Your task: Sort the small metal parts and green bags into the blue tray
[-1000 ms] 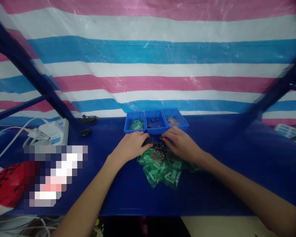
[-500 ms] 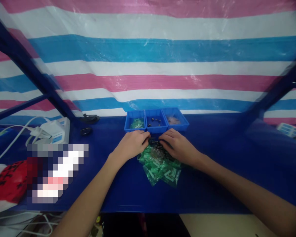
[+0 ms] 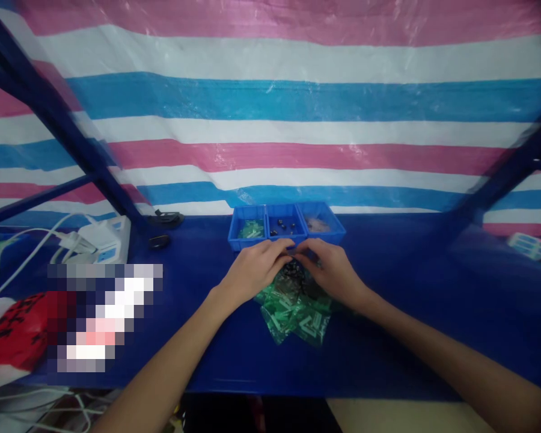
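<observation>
Over the counter (image 3: 410, 355), both forearms reach forward and angle inward, bringing the left hand (image 3: 256, 269) and right hand (image 3: 332, 266) closer together than half a second ago. Thumbs and fingers stand narrowly apart at the tips; whether they pinch anything I cannot tell. Green packets (image 3: 293, 316) lie just on the hands' near side, small dark parts (image 3: 293, 270) between them.

Behind everything, I have a sheet (image 3: 297, 99) in wide bands of pink, white and blue, filling the top of the frame. My table (image 3: 410, 300) is deep blue, and the bars (image 3: 67, 132) at upper left and upper right are navy. At centre, my boxes (image 3: 243, 244) are brighter blue, the bags (image 3: 293, 313) clear green, the small parts (image 3: 292, 269) blackish. At left I see a white power strip (image 3: 123, 237) and a red cloth (image 3: 20, 331) with black markings.
</observation>
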The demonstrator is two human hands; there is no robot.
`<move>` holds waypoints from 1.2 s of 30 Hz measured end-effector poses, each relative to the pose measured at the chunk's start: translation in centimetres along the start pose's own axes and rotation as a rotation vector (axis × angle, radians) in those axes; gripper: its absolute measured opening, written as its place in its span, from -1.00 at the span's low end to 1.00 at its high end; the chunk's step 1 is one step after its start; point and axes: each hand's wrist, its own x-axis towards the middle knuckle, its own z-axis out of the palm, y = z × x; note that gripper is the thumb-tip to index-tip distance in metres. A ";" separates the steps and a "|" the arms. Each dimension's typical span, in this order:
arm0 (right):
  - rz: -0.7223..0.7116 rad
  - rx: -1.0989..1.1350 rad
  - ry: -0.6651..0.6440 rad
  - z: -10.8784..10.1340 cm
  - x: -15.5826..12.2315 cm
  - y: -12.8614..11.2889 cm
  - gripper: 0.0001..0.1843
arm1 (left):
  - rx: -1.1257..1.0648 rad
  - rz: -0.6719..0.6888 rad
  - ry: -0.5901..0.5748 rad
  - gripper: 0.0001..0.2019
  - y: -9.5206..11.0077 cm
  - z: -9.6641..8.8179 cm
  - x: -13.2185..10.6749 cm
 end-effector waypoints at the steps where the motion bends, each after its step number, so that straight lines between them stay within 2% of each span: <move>1: 0.022 0.039 0.007 -0.1 0.1 -0.1 -0.94 | 0.005 -0.004 0.004 -0.70 0.0 0.1 0.0; 5: 0.086 0.145 0.025 -0.5 0.4 -0.2 -0.93 | 0.003 -0.014 0.016 -0.75 -0.4 0.0 0.0; 10: 0.096 0.182 0.032 -0.4 0.4 -0.2 -0.93 | -0.022 -0.007 -0.012 -0.85 -0.7 -0.2 0.1; 13: 0.082 0.164 0.038 -0.5 0.3 -0.4 -0.92 | -0.005 -0.024 -0.017 -0.79 -0.9 0.0 0.0; 16: 0.083 0.174 0.049 -0.5 0.3 -0.5 -0.91 | 0.035 -0.023 -0.003 -0.65 -1.0 0.2 -0.1; 20: 0.130 0.269 0.067 -0.4 0.2 -0.3 -0.91 | 0.080 -0.013 0.043 -0.57 -0.8 0.3 -0.1; 28: 0.276 0.524 -0.002 0.1 0.4 0.5 -0.78 | 0.118 0.048 0.089 -0.85 -0.3 0.0 0.0; 33: 0.283 0.540 -0.002 0.4 0.3 0.5 -0.61 | 0.110 0.065 0.128 -0.87 -0.3 0.0 0.1; 36: 0.273 0.452 0.031 0.3 0.2 0.4 -0.66 | 0.112 0.056 0.141 -0.87 -0.3 -0.1 0.1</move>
